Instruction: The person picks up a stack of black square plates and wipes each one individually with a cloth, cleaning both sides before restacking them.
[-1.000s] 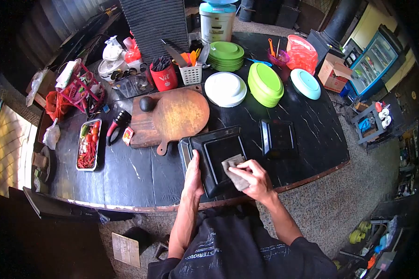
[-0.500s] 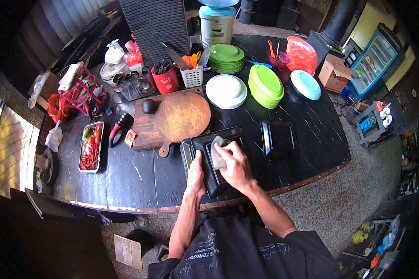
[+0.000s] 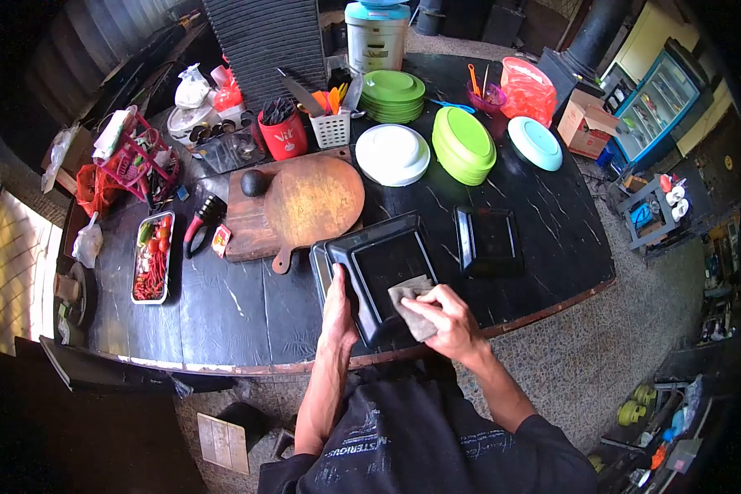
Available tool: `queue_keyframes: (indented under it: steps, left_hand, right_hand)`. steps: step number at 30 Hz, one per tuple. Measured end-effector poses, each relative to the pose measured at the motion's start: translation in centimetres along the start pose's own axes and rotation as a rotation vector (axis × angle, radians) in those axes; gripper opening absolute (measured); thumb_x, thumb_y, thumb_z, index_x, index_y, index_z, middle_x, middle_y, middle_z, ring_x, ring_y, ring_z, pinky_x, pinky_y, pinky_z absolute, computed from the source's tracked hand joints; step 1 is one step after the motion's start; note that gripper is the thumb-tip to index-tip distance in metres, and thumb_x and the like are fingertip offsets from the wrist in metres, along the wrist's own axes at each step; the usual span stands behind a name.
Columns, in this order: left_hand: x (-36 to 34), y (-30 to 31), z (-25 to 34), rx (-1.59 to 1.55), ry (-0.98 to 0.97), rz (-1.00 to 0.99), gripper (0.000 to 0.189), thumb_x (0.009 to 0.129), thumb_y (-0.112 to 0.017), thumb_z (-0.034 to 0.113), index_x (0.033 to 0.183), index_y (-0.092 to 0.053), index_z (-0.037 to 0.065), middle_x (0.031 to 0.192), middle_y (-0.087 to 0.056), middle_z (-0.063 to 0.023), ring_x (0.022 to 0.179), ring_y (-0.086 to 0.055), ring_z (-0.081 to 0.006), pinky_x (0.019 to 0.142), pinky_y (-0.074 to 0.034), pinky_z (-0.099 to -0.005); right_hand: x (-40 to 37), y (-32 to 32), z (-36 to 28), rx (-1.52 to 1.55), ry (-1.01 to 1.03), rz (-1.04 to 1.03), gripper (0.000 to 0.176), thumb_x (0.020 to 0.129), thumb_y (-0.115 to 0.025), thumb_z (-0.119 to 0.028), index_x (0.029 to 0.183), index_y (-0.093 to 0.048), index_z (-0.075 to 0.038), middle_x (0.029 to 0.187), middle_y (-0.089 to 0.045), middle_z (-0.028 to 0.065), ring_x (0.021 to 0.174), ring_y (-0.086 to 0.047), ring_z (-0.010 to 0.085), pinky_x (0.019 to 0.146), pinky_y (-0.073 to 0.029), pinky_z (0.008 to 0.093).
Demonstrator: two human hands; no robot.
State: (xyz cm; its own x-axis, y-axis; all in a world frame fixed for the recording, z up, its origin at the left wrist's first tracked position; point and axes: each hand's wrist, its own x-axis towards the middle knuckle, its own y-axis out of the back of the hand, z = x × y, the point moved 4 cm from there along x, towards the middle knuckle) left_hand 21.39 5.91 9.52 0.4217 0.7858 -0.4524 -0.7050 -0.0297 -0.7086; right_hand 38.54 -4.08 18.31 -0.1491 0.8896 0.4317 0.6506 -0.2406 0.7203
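Cloth (image 3: 412, 309): since the earlier frame, we have moved it from the upper left of the held black trays (image 3: 387, 267) to their lower right edge, our right hand (image 3: 449, 321) going with it.
Right hand: we have its fingers clamped on the cloth, pressing it against the top tray.
Left hand (image 3: 337, 314): we grip the left side of the stack, thumb along the rim; the other fingers are mostly hidden, so we cannot tell their spread.
Held black trays: tilted, in front of us over the near edge of the black table (image 3: 222, 329); we cannot tell whether they touch it.
Other black tray (image 3: 487, 241): on the table, right of our stack and apart from it.
Round board (image 3: 317, 202): beyond the stack, to the left, lying partly over a rectangular board (image 3: 243, 235).
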Motion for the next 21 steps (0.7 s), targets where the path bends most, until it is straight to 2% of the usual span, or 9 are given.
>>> queue_keyframes:
  steps: [2,3,5,9,13,16,19,21]
  left_hand:
    - [0.1,0.1,0.1,-0.045,-0.025,0.042,0.058,0.102,-0.053,0.054,0.136,-0.057,0.008,0.127,-0.066,-0.0119,0.108,-0.069,-0.0255,0.091,-0.059,-0.0427]
    - [0.1,0.1,0.1,-0.044,-0.027,0.042,0.058,0.102,-0.053,0.054,0.136,-0.057,0.008,0.127,-0.066,-0.0119,0.108,-0.069,-0.0255,0.091,-0.059,-0.0427]
    - [0.0,0.0,0.2,-0.006,0.002,0.054,0.059,0.104,-0.049,0.053,0.140,-0.053,0.007,0.134,-0.063,-0.0102,0.117,-0.063,-0.0229,0.098,-0.054,-0.0403]
    - [-0.4,-0.6,0.5,0.005,0.005,0.063,0.056,0.105,-0.048,0.050,0.139,-0.054,0.005,0.131,-0.065,-0.0101,0.112,-0.067,-0.0230,0.094,-0.057,-0.0397]
    - [0.4,-0.3,0.3,-0.037,-0.038,0.018,0.055,0.106,-0.048,0.049,0.138,-0.054,0.004,0.127,-0.067,-0.0112,0.107,-0.069,-0.0235,0.092,-0.058,-0.0398]
    - [0.1,-0.6,0.3,-0.069,-0.055,0.002,0.052,0.106,-0.048,0.047,0.134,-0.057,0.005,0.122,-0.068,-0.0128,0.103,-0.070,-0.0248,0.089,-0.059,-0.0406]
    - [0.2,-0.4,0.2,-0.085,-0.038,-0.026,0.048,0.106,-0.048,0.047,0.126,-0.059,0.005,0.117,-0.070,-0.0147,0.101,-0.071,-0.0260,0.087,-0.061,-0.0429]
    - [-0.5,-1.0,0.5,-0.078,-0.019,-0.008,0.050,0.106,-0.047,0.047,0.131,-0.057,0.005,0.120,-0.069,-0.0155,0.103,-0.071,-0.0268,0.088,-0.060,-0.0426]
  right_hand:
    - [0.2,0.6,0.9,-0.051,-0.082,0.038,0.059,0.061,-0.077,0.006,0.118,-0.072,-0.007,0.096,-0.060,0.0093,0.092,-0.063,0.0288,0.079,-0.056,0.0391]
    - [0.1,0.7,1.8,-0.076,-0.119,0.069,0.058,0.062,-0.077,0.007,0.118,-0.072,-0.007,0.096,-0.059,0.0096,0.091,-0.063,0.0291,0.079,-0.055,0.0393]
    - [0.6,0.3,3.3,-0.114,-0.185,0.154,0.059,0.062,-0.076,0.009,0.119,-0.071,-0.005,0.097,-0.058,0.0110,0.090,-0.063,0.0301,0.078,-0.054,0.0398]
    - [3.2,-0.9,3.1,-0.061,-0.248,0.185,0.064,0.062,-0.077,0.007,0.124,-0.065,0.000,0.101,-0.057,0.0135,0.095,-0.061,0.0315,0.084,-0.052,0.0416]
    - [4.8,-3.0,0.3,-0.088,-0.087,0.105,0.066,0.061,-0.077,0.007,0.125,-0.064,0.002,0.103,-0.057,0.0140,0.098,-0.060,0.0324,0.089,-0.053,0.0416]
    - [4.1,-3.6,-1.1,0.018,-0.040,0.048,0.073,0.058,-0.074,0.008,0.130,-0.065,-0.001,0.099,-0.056,0.0120,0.094,-0.060,0.0305,0.084,-0.053,0.0397]
    - [2.6,-3.3,-1.6,0.028,0.008,-0.029,0.072,0.059,-0.076,0.006,0.130,-0.064,0.000,0.100,-0.056,0.0125,0.094,-0.060,0.0306,0.083,-0.054,0.0391]
    - [1.7,-2.2,-1.7,0.038,0.018,-0.054,0.069,0.061,-0.077,0.005,0.129,-0.064,0.002,0.101,-0.057,0.0126,0.095,-0.061,0.0309,0.084,-0.055,0.0397]
